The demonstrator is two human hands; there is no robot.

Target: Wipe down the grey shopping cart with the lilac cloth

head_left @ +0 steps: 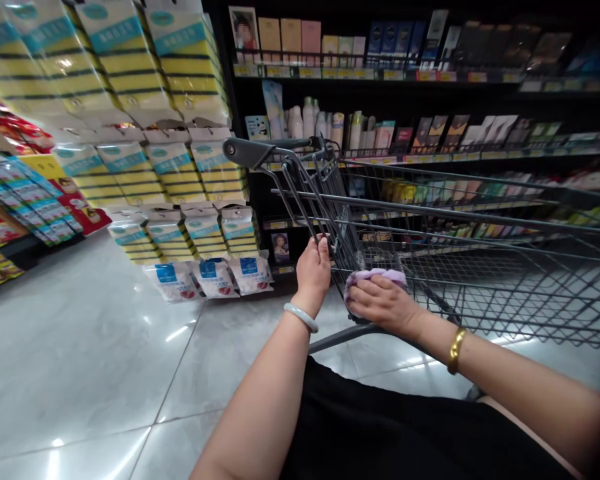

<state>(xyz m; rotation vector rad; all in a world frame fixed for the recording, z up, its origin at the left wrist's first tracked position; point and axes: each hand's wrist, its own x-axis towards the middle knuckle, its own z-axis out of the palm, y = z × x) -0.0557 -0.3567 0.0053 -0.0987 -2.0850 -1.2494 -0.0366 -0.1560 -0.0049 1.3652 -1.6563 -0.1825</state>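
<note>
A dark grey wire shopping cart [470, 217] stands side-on before me, its handle end toward the left. My left hand [314, 267], with a pale bangle at the wrist, is closed around a bar of the cart's rear frame, below the handle [250, 152]. Lower and further right, my right hand [380, 300] presses a crumpled lilac cloth [380, 275] against the lower rear part of the basket. The fingers curl over the cloth, and a gold bracelet circles that wrist. What lies under the cloth is hidden.
Packs of yellow sponges [175, 167] hang in rows at the left, with white bags [215, 279] beneath. Behind the cart, dark shelves [380, 80] carry boxes and bottles. Snack packets [30, 193] stand at the far left. The floor [80, 347] is shiny grey tile.
</note>
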